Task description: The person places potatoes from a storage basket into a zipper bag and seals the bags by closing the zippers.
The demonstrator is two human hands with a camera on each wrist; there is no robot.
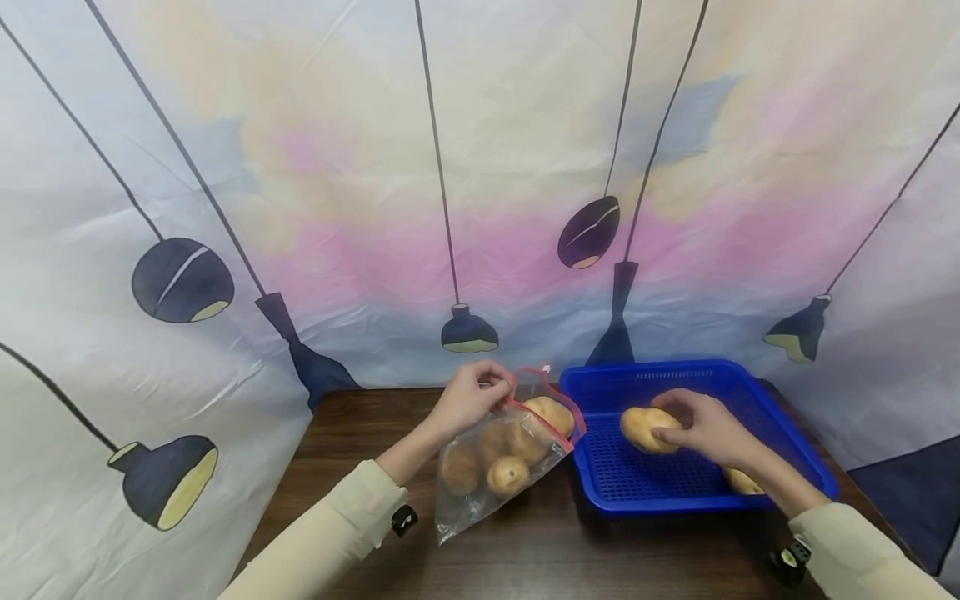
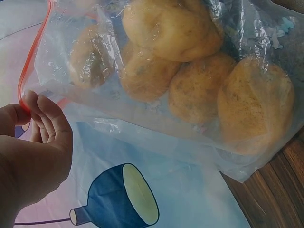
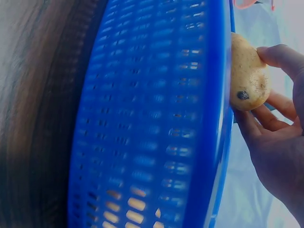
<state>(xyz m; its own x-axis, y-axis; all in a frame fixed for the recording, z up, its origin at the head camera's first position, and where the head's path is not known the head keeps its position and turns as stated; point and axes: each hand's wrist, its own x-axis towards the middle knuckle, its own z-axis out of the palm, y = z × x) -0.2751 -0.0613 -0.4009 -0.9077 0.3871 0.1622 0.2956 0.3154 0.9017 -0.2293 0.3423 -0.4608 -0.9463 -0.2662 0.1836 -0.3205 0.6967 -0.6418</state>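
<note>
My left hand (image 1: 474,397) pinches the red zip edge of a clear plastic zip bag (image 1: 468,521), whose mouth faces the basket. Several potatoes (image 1: 508,476) fill the bag, one of them close to its opening; the left wrist view shows them pressed against the film (image 2: 256,104). In my right hand (image 1: 705,423) is a single potato (image 1: 647,430), held between thumb and fingers over the blue basket (image 1: 697,504). The right wrist view shows a dark spot on this potato (image 3: 249,71), partly hidden by the basket wall. Another potato (image 1: 741,481) lies in the basket near its front right, partly covered by my right forearm.
The bag and basket are side by side on a dark wooden table (image 1: 360,433). Behind them hangs a cloth backdrop (image 1: 360,208) printed with dark lamps. Small black devices (image 1: 404,520) are strapped at both wrists.
</note>
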